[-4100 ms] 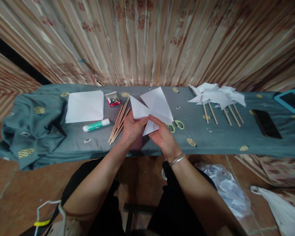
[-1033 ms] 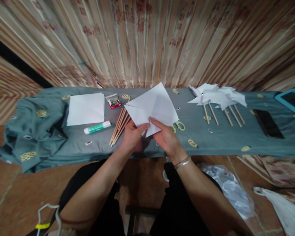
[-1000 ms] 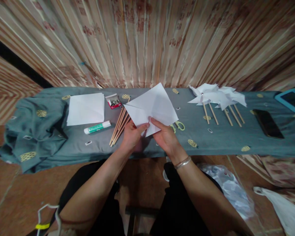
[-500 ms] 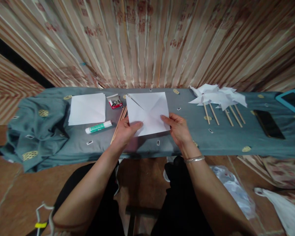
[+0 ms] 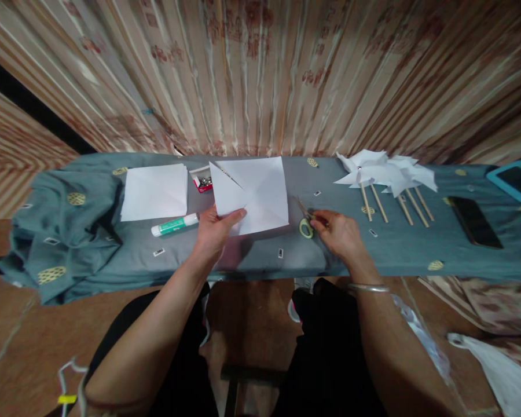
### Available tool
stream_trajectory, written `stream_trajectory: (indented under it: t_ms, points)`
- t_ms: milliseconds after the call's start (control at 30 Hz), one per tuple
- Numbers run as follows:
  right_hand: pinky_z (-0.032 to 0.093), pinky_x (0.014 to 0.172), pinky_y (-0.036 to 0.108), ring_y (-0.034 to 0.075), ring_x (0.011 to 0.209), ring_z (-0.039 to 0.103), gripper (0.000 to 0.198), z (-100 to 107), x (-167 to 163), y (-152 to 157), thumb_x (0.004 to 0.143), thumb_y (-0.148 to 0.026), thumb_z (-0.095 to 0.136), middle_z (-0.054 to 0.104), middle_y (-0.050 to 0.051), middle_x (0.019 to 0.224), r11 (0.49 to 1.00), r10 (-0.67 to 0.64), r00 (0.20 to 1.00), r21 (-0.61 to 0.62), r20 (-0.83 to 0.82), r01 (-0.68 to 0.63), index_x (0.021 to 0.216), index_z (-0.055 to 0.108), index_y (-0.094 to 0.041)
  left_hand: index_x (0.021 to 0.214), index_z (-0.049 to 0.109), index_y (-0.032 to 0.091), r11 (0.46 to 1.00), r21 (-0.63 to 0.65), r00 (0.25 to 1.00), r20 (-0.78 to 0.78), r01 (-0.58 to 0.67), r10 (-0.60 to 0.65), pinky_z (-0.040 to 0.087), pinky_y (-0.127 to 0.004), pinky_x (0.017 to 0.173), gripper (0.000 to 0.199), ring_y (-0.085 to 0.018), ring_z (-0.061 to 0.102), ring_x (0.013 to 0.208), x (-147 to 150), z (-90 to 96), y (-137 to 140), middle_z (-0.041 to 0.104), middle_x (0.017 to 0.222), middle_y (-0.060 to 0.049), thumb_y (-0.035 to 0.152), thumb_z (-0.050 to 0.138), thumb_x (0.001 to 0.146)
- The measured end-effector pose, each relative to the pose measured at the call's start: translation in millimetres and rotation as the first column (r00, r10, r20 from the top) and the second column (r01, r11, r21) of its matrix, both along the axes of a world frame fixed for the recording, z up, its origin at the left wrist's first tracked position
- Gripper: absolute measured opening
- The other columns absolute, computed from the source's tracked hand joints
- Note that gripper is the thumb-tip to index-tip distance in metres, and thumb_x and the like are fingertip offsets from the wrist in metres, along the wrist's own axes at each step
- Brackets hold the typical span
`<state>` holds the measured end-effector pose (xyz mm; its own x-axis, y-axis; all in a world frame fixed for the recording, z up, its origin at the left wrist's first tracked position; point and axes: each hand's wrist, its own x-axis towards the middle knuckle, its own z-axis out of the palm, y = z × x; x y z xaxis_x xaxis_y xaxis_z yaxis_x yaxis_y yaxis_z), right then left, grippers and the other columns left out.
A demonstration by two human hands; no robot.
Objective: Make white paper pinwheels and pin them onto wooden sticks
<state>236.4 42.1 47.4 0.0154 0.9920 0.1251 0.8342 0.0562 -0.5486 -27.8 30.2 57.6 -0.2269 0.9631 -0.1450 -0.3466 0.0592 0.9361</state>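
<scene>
My left hand [image 5: 219, 227] pinches the lower left part of a white paper sheet [image 5: 264, 194], thumb on top. One slit runs inward from the sheet's upper left corner, and crease lines meet near its middle. To the right of the sheet, my right hand [image 5: 341, 234] has its fingers closed on one handle of a small pair of scissors [image 5: 306, 227] with pale green loops. The blades point up and left, slightly parted. Behind the sheet, a small red box of metal tacks [image 5: 204, 182] is partly covered.
On the left lie a stack of white paper [image 5: 154, 194] and a green-and-white glue stick [image 5: 174, 225]. Several white paper pinwheels [image 5: 386, 174] on wooden sticks lie to the right, beside a black phone [image 5: 475, 222] and a blue-framed device [image 5: 516, 179]. Bunched cloth [image 5: 73, 226] covers the left end.
My right hand has let go of the paper and moved right to the scissors, which now show. My left hand has shifted the sheet slightly left, over part of the tack box.
</scene>
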Motion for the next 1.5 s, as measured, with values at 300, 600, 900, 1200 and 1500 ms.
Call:
stream_trajectory:
  t_ms: [300,600,900,1200,1500]
  points:
    - [0.048,0.081,0.034,0.030,0.099,0.069,0.040,5,-15,-10,0.093,-0.036,0.054,0.072,0.019,0.110,0.986,0.106,0.853,-0.166,0.511,-0.023,0.124,0.061,-0.010,0.072,0.075,0.014,1.000,-0.020,1.000,-0.007,-0.023,0.023,0.053,-0.026,0.065,0.026,-0.015,0.065,0.063,-1,2.2,7,0.076,0.074,-0.004,0.021,0.084,0.049]
    - [0.050,0.069,0.032,0.025,0.084,0.071,0.025,2,-8,-4,0.082,-0.027,0.061,0.076,0.010,0.091,0.979,-0.005,0.993,-0.204,0.115,0.029,0.104,0.070,-0.018,0.073,0.075,0.014,0.998,-0.036,0.999,0.011,0.049,-0.048,0.056,-0.028,0.069,0.024,-0.017,0.068,0.066,-6,8.1,8,0.076,0.076,-0.005,0.019,0.083,0.050]
    - [0.051,0.065,0.024,0.013,0.073,0.065,0.055,11,-15,-14,0.056,-0.047,0.089,0.074,0.002,0.087,0.877,-0.150,0.409,-0.312,-0.900,-0.365,0.102,0.072,-0.023,0.081,0.071,0.013,0.997,-0.077,0.979,0.204,0.009,0.007,0.056,-0.044,0.089,0.025,-0.030,0.070,0.097,-19,32.6,11,0.076,0.085,-0.009,0.016,0.076,0.057]
    - [0.046,0.073,0.028,0.018,0.082,0.059,0.074,26,-18,-37,0.071,-0.069,0.070,0.068,0.007,0.096,0.718,0.203,0.464,-0.192,-0.862,-0.670,0.124,0.064,-0.017,0.081,0.069,0.013,0.994,-0.107,0.989,0.147,0.024,-0.008,0.056,-0.049,0.090,0.024,-0.037,0.065,0.108,-21,31.3,9,0.074,0.089,-0.012,0.015,0.075,0.058]
    - [0.044,0.064,0.025,0.013,0.073,0.056,0.069,29,-19,-35,0.070,-0.064,0.074,0.067,0.005,0.089,0.695,0.185,0.520,-0.263,-0.834,-0.669,0.118,0.066,-0.015,0.076,0.072,0.014,0.994,-0.088,0.998,0.032,0.061,-0.059,0.058,-0.039,0.080,0.022,-0.027,0.071,0.084,-17,21.5,9,0.075,0.078,-0.008,0.016,0.078,0.055]
